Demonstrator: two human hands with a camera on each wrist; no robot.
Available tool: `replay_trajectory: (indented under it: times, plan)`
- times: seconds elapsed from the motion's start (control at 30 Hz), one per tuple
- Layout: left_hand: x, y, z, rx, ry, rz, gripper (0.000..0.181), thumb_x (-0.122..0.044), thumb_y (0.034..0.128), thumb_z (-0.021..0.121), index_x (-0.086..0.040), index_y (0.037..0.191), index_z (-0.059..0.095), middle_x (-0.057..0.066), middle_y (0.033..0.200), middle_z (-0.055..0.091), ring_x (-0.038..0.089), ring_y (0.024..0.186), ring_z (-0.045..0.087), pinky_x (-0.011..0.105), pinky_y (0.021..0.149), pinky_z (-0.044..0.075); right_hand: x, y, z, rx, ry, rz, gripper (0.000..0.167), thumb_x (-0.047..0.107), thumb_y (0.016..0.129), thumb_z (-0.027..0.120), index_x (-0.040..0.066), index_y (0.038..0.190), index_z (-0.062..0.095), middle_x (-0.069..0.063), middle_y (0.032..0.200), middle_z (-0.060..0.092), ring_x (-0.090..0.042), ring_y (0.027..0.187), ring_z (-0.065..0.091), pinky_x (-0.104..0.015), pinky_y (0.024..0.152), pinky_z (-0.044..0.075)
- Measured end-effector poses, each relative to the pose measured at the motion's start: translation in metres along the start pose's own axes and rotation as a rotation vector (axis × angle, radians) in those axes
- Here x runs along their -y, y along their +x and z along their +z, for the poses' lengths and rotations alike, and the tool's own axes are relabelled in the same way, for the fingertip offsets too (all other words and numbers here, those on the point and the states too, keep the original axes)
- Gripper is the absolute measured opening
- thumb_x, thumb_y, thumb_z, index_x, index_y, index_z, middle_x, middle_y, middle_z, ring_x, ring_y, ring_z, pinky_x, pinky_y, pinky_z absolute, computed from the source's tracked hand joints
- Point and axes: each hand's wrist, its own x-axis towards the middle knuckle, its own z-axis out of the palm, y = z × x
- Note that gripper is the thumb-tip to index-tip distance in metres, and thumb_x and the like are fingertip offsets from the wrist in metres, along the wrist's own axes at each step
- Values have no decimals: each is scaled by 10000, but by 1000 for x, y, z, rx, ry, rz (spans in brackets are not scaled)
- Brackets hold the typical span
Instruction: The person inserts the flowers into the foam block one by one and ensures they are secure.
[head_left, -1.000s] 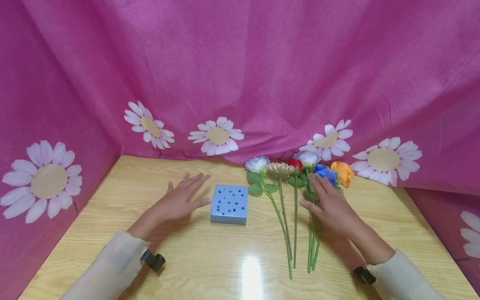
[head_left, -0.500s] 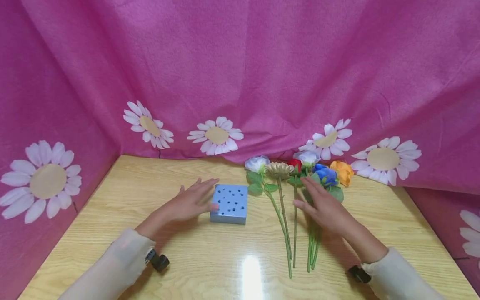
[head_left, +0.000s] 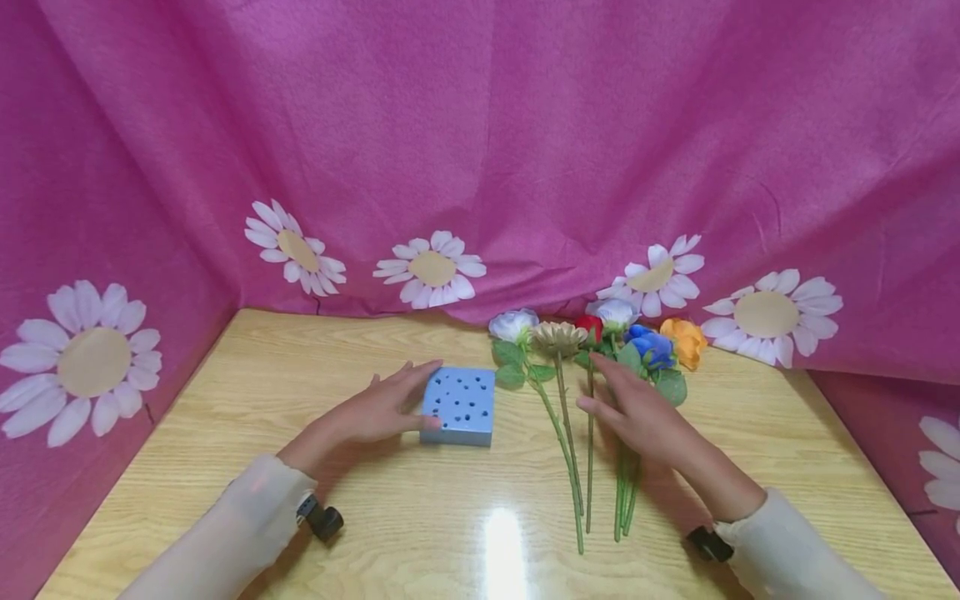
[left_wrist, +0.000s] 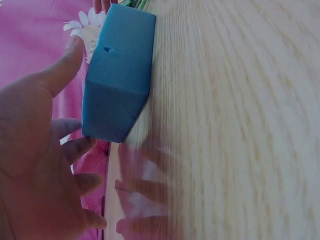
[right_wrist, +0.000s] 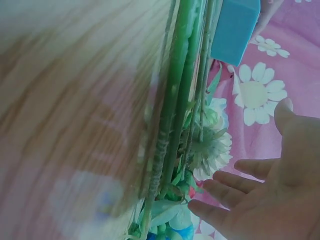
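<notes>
A blue foam block [head_left: 459, 404] with small holes in its top lies on the table. At its left side is my left hand [head_left: 375, 408], fingers loosely spread and thumb over the near corner. The left wrist view shows the thumb [left_wrist: 67, 65] apart from the block [left_wrist: 120, 70]. My right hand [head_left: 645, 412] hovers above the flower stems, fingers extended and holding nothing. Beneath and beside it lie artificial flowers: a white one [head_left: 513, 325], a beige one [head_left: 559, 337], a red rose [head_left: 588, 327], another white one [head_left: 617, 313], a blue one [head_left: 652, 348] and an orange one [head_left: 684, 342].
A pink curtain [head_left: 480, 125] with printed daisies encloses the wooden table [head_left: 420, 517] at the back and sides. The flower heads lie close to the back curtain, stems pointing toward me. Light reflects off the front of the table.
My left hand has moved right, from beside the foam block to its left edge. My right hand has shifted left over the stems, uncovering more of the blue flower and its leaves.
</notes>
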Motion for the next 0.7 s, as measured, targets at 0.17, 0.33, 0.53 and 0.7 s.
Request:
replay_trajectory:
  times: [0.17, 0.33, 0.53, 0.7]
  plan:
    - [0, 1, 1, -2, -14, -14, 1022, -651, 875, 712, -250, 1659, 193, 50, 1715, 211, 376, 1589, 63, 731, 1194, -9, 3, 3, 3, -9, 23, -13, 737, 438, 1060, 566, 29, 1607, 290, -258, 1624, 339, -496, 1480, 320, -671, 1171, 286]
    - [-1, 1, 3, -4, -35, -27, 1027, -647, 869, 720, -238, 1657, 205, 85, 1708, 229, 369, 1587, 110, 713, 1208, 24, 9, 4, 6, -11, 38, -14, 723, 427, 1058, 575, 13, 1592, 319, -261, 1608, 367, -502, 1465, 344, -671, 1165, 299]
    - [-2, 2, 5, -22, -73, -28, 1060, -624, 863, 744, -189, 1658, 194, 104, 1700, 251, 334, 1571, 213, 577, 1247, 198, 15, 5, 8, 6, 57, -3, 714, 408, 1055, 587, 0, 1583, 334, -271, 1585, 398, -512, 1437, 386, -675, 1145, 330]
    - [-4, 2, 7, -37, -93, -37, 1041, -586, 868, 764, -189, 1655, 210, 97, 1691, 275, 318, 1565, 237, 544, 1249, 226, 18, 6, 11, 12, 79, 4, 716, 413, 1050, 596, 6, 1582, 344, -268, 1562, 434, -502, 1385, 460, -660, 1107, 393]
